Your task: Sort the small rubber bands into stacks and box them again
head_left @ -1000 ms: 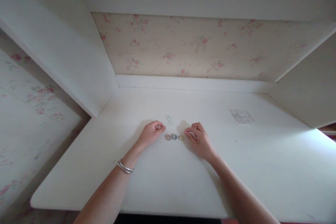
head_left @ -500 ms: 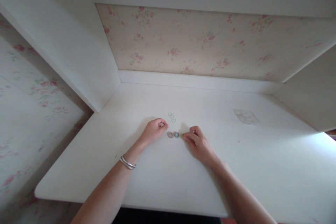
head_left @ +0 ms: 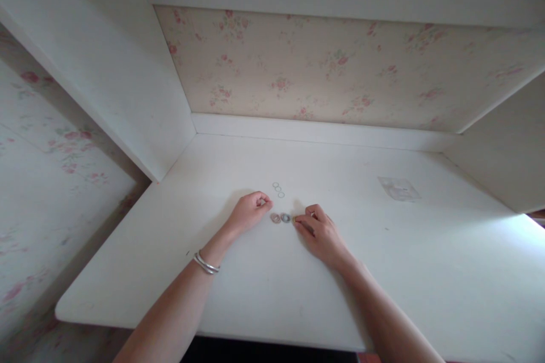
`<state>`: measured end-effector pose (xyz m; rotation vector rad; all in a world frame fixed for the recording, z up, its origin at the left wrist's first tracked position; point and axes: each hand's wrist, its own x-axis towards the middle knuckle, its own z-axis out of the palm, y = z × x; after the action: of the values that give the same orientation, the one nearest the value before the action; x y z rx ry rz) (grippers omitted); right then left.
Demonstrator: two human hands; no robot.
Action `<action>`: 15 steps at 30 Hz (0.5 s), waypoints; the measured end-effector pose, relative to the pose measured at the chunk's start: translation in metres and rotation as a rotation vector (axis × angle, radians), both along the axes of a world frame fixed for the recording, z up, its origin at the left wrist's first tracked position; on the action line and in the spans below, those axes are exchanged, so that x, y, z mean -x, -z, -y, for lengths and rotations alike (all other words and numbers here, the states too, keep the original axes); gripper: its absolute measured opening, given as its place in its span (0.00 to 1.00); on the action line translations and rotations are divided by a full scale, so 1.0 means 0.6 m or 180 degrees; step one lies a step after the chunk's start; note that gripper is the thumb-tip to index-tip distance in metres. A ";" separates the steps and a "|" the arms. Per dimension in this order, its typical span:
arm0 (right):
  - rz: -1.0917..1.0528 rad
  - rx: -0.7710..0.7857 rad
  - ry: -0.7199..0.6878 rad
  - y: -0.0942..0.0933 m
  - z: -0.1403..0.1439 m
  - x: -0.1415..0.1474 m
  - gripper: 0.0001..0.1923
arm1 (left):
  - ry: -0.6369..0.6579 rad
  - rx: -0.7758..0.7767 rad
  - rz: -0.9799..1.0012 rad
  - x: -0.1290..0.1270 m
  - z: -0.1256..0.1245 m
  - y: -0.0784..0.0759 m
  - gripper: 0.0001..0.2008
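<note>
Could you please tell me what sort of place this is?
Probably a room in a home, judging by the floral wallpaper, the white desk and the upright side panel.

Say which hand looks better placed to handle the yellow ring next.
Probably the right hand: its fingertips are at the partly hidden yellow ring. The left hand sits nearer the pink rings, left of the grey rings.

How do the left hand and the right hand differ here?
The left hand has silver bangles at its wrist; the right hand has a bare wrist.
The right hand is at the yellow ring, though whether it grips it is unclear; the left hand is near the pink rings, apart from them.
Both are in a pinching pose over the white table.
</note>
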<state>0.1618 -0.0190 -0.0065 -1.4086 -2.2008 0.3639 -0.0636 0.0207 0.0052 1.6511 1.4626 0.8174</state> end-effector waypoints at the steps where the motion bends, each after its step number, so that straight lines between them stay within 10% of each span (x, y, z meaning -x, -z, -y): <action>1: 0.0015 -0.0001 0.0019 0.000 0.000 0.001 0.13 | -0.0015 0.0003 -0.0012 0.000 0.000 0.000 0.15; 15: 0.0018 -0.0035 0.0083 -0.001 -0.002 0.002 0.13 | -0.0006 0.0003 -0.0030 0.000 0.000 -0.002 0.14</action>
<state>0.1605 -0.0179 -0.0059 -1.4328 -2.1835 0.3387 -0.0633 0.0208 0.0066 1.6553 1.4709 0.8109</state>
